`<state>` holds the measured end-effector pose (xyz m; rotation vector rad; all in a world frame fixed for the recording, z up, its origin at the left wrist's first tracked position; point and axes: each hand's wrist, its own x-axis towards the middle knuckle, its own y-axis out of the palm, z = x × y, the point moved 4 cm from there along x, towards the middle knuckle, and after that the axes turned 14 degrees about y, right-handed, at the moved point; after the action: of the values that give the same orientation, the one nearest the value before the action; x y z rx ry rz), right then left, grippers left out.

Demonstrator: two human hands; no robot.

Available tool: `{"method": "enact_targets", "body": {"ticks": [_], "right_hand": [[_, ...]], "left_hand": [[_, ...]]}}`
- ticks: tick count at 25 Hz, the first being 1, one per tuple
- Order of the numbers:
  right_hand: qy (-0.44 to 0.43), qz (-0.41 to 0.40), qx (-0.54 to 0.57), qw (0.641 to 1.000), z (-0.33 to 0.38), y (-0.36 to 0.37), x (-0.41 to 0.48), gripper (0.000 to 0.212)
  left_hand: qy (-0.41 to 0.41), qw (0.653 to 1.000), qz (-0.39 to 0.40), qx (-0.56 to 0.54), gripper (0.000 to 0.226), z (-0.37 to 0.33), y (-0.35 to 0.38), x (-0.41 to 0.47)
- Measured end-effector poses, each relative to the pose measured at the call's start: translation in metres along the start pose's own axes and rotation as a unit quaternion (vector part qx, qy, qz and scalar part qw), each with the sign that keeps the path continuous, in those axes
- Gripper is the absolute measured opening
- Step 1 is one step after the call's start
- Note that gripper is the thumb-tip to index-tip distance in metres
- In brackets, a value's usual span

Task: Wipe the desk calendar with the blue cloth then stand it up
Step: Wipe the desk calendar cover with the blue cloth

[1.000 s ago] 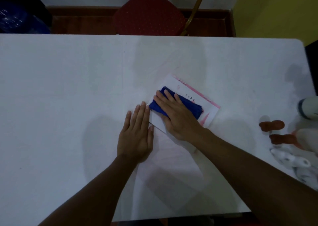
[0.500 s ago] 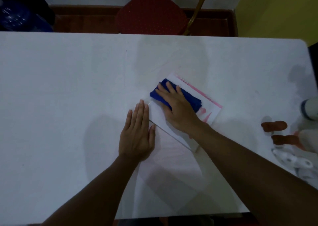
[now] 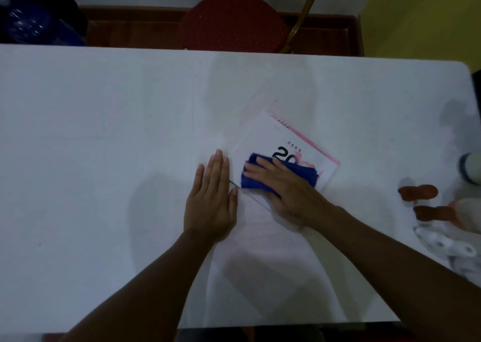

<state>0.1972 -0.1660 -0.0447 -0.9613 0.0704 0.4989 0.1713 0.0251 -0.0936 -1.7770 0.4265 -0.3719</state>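
A white desk calendar (image 3: 270,136) with a pink far edge and black numerals lies flat on the white table (image 3: 104,133), turned at an angle. My right hand (image 3: 283,185) presses a folded blue cloth (image 3: 256,177) flat onto the calendar's near half, covering part of the numerals. My left hand (image 3: 212,198) rests flat on the table, fingers together, with its thumb side touching the calendar's left edge.
A red padded chair (image 3: 231,16) stands beyond the table's far edge. At the right edge lie two brown oblong pieces (image 3: 419,192), a white bottle (image 3: 471,167) and a heap of white items (image 3: 442,248). A dark blue bag (image 3: 28,21) sits at the far left.
My right hand slid the blue cloth back toward me over the calendar, uncovering the numerals and the far part of the page. My left hand stayed in place.
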Motion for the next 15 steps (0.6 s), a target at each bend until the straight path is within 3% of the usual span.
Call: {"method": "enact_targets", "body": {"ticks": [5, 11, 15], "right_hand": [[0.062, -0.028, 0.01, 0.998, 0.012, 0.014, 0.017, 0.052], [0.008, -0.014, -0.078, 0.997, -0.009, 0.014, -0.056, 0.057], [0.095, -0.071, -0.055, 0.991, -0.036, -0.011, -0.021, 0.057]], "left_hand": [[0.0, 1.0, 0.004, 0.003, 0.066, -0.001, -0.001, -0.002], [0.001, 1.0, 0.005, 0.002, 0.068, -0.001, -0.003, -0.001], [0.004, 1.0, -0.004, 0.003, 0.068, -0.001, -0.003, 0.001]]}}
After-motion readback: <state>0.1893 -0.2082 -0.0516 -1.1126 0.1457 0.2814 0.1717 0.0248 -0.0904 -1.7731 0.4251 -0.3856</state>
